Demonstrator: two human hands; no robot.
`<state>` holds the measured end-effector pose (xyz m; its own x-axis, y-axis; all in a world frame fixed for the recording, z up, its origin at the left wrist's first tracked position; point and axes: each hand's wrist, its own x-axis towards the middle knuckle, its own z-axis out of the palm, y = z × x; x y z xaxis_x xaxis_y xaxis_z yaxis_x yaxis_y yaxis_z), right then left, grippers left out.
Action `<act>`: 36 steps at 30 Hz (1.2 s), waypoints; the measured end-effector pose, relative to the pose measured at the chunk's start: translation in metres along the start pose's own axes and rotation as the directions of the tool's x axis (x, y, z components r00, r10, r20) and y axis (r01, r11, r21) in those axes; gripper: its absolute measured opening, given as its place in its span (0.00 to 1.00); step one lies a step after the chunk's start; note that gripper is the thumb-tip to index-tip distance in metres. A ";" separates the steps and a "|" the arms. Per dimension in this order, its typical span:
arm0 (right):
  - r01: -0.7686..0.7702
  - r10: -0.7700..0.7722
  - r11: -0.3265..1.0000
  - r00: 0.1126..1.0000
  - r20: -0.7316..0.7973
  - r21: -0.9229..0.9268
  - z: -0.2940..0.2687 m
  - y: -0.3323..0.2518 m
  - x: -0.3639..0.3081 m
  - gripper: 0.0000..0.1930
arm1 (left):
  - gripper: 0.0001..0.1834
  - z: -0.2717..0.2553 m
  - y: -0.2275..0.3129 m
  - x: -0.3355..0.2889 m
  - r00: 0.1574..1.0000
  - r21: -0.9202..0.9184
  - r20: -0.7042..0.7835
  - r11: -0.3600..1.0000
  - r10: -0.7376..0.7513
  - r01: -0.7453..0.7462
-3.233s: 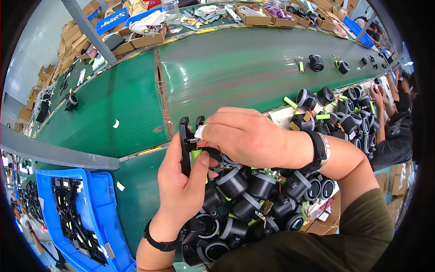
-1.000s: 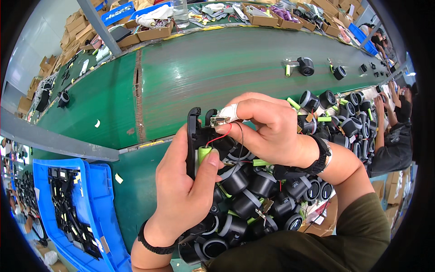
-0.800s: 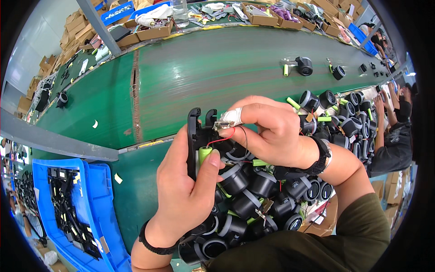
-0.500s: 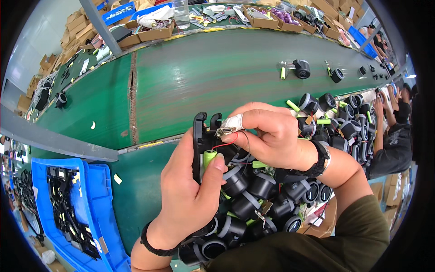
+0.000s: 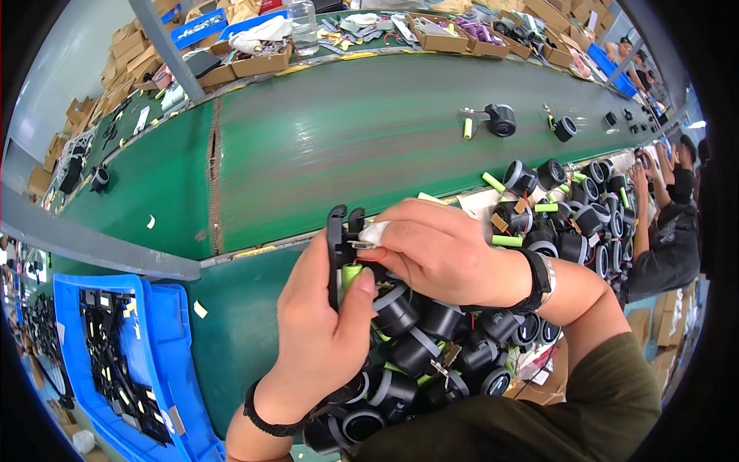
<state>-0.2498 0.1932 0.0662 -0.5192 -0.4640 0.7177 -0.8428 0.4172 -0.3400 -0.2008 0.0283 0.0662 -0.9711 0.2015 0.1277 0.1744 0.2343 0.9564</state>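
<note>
My left hand (image 5: 317,327) is closed around a black plastic housing (image 5: 334,246), held upright. A light-green battery cell (image 5: 350,274) sits in its lower part, and my left thumb presses beside it. Between the thumb and the white-wrapped fingertip of my right hand (image 5: 446,250) is a small circuit board (image 5: 359,246) with a metal connector. The board is at the open side of the housing, by its upper end; my fingers hide part of it. A red wire (image 5: 372,256) runs by the battery and board. Below both hands lie several black round motor units (image 5: 419,350).
A green conveyor belt (image 5: 331,146) crosses ahead, carrying a few motor units with cells. At left stands a blue bin (image 5: 165,323) of black plastic parts. More motor units (image 5: 573,246) are heaped at right, near another person (image 5: 666,246). A grey metal bar (image 5: 100,239) crosses at left.
My right hand has moved left and slightly down, bringing the circuit board into the housing's open side. The housing has shifted slightly down. Motor units on the belt have slid a little left.
</note>
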 end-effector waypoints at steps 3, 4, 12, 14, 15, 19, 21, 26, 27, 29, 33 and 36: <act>-0.019 0.019 1.000 1.000 0.019 0.011 -0.001 -0.001 -0.001 0.10 | 0.22 0.002 0.008 0.001 0.996 -0.148 -0.019 0.985 -0.090 0.087; -0.022 0.022 1.000 0.999 0.028 0.019 -0.002 -0.001 -0.001 0.10 | 0.22 0.003 0.009 0.001 0.995 -0.171 -0.028 0.981 -0.098 0.092; -0.031 0.027 0.999 0.993 0.115 0.028 -0.004 -0.004 0.002 0.10 | 0.23 -0.001 -0.002 -0.003 0.999 0.103 0.003 0.993 0.052 -0.053; -0.030 0.027 0.999 0.994 0.102 0.030 -0.002 -0.003 -0.001 0.10 | 0.23 -0.001 -0.002 -0.004 0.998 0.191 0.009 0.979 0.068 -0.069; -0.027 0.024 0.999 0.996 0.091 0.031 -0.001 -0.004 -0.002 0.10 | 0.23 -0.001 0.000 -0.004 1.000 0.069 0.008 0.997 0.018 -0.019; -0.023 0.021 1.000 0.994 0.107 0.015 -0.003 -0.006 0.001 0.10 | 0.22 -0.003 -0.002 -0.004 0.999 0.026 0.025 0.999 0.020 -0.021; -0.036 0.034 0.999 0.991 0.126 0.015 -0.004 -0.007 0.003 0.10 | 0.22 -0.002 -0.005 -0.004 0.999 0.061 0.011 0.997 0.044 -0.044; -0.083 0.075 0.995 0.991 0.113 0.062 0.002 -0.006 -0.001 0.10 | 0.22 -0.003 -0.001 -0.004 0.984 0.388 -0.002 0.907 0.180 -0.165; -0.105 0.096 0.990 0.991 0.091 0.095 0.003 -0.007 -0.002 0.09 | 0.22 -0.005 0.000 -0.004 0.987 0.406 0.028 0.900 0.161 -0.158; -0.155 0.145 0.979 0.986 0.077 0.135 0.001 -0.009 -0.002 0.09 | 0.22 -0.006 0.000 -0.006 0.988 0.426 0.057 0.892 0.140 -0.151; -0.178 0.176 0.940 0.984 0.033 0.290 0.001 -0.009 0.000 0.08 | 0.22 -0.006 -0.002 -0.009 0.991 0.287 0.005 0.949 0.131 -0.127; -0.163 0.163 0.941 0.986 0.025 0.297 0.003 -0.010 -0.001 0.08 | 0.22 -0.005 -0.004 -0.010 0.994 0.223 0.006 0.969 0.108 -0.106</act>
<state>-0.2411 0.1871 0.0669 -0.6529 -0.4094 0.6373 -0.7505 0.2359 -0.6174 -0.1927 0.0203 0.0626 -0.9457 0.2314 0.2283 0.3085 0.4180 0.8545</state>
